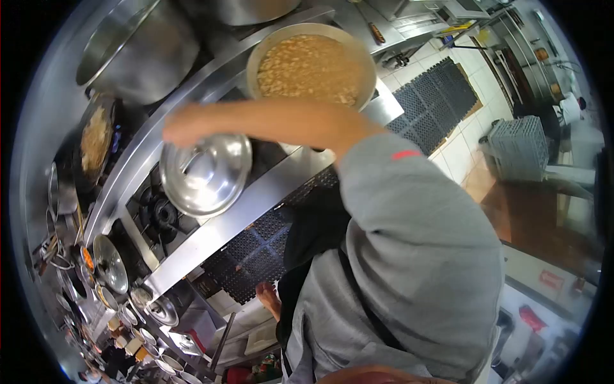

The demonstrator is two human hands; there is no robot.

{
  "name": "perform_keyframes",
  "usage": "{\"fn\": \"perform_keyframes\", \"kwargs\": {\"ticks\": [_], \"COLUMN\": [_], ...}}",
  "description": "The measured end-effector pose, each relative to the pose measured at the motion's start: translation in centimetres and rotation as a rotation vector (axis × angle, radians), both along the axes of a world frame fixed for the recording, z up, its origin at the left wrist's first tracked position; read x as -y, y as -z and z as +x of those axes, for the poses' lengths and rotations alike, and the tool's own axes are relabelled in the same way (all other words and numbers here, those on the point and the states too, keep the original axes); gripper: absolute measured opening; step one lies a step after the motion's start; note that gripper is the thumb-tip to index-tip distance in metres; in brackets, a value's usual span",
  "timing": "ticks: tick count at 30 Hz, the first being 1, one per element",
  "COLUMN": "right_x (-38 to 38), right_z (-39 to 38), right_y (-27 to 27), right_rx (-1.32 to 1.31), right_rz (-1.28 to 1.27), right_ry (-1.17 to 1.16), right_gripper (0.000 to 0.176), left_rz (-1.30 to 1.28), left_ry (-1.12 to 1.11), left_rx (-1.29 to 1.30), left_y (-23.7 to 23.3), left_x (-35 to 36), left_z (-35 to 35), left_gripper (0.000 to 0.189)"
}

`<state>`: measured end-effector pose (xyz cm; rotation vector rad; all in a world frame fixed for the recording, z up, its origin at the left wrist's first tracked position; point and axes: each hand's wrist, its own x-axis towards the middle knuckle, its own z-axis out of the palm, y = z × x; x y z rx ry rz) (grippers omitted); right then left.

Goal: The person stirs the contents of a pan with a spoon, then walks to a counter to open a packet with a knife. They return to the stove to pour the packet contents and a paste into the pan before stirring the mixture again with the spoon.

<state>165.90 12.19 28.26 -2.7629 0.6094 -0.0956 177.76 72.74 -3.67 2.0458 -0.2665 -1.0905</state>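
The right hand (182,128) is blurred, so I cannot tell whether its fingers grip anything. A round shiny steel lid (208,176) lies just under the hand. A wide steel pot of yellowish stew (251,67) stands near the hand, beyond its forearm.

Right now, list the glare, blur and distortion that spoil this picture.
Head view: the fisheye lens bends the steel counter edge into a curve inside a black rim. Head view: glare whitens patches of the steel lid. Head view: the outstretched hand near it is smeared by motion blur. Head view: the small bowls at lower left are squeezed too tiny to read.
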Motion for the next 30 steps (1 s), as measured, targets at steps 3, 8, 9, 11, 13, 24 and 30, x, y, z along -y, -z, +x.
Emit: {"fn": "perform_keyframes", "kwargs": {"ticks": [3, 8, 9, 11, 13, 24, 30], "right_x": [6.3, 21.5, 20.0, 23.6, 21.4, 12.2, 8.4], "right_z": [-16.1, -50.3, -52.4, -59.8, -59.2, -61.3, -56.8], "right_y": [-3.2, 13.8, 13.7, 22.0, 20.8, 7.9, 0.9], "right_rx": [0.379, -0.036, -0.069, -0.192, -0.123, 0.503, -0.167], "right_rz": [0.037, -0.285, -0.203, -0.159, -0.087, 0.834, -0.134], "right_ry": [0.285, 1.015, 1.260, 1.246, 1.271, 1.116, 0.669], "right_gripper": [0.023, 0.032, 0.033, 0.040, 0.039, 0.016, 0.029], "left_rz": [-0.093, -0.250, -0.224, -0.336, -0.350, -0.274, -0.333], "left_ry": [0.040, 0.111, 0.073, 0.002, 0.149, 0.324, 0.315], "left_rx": [0.050, 0.178, 0.227, 0.195, 0.241, 0.588, 0.641], "left_y": [-2.5, -11.8, -16.1, -19.8, -22.3, -24.2, -25.1], "left_x": [5.0, 19.0, 22.9, 28.0, 31.5, 38.5, 38.7], "left_z": [-3.7, -14.7, -17.8, -22.2, -24.6, -29.3, -30.7], "left_gripper": [0.018, 0.018, 0.019, 0.020, 0.025, 0.031, 0.034]}}
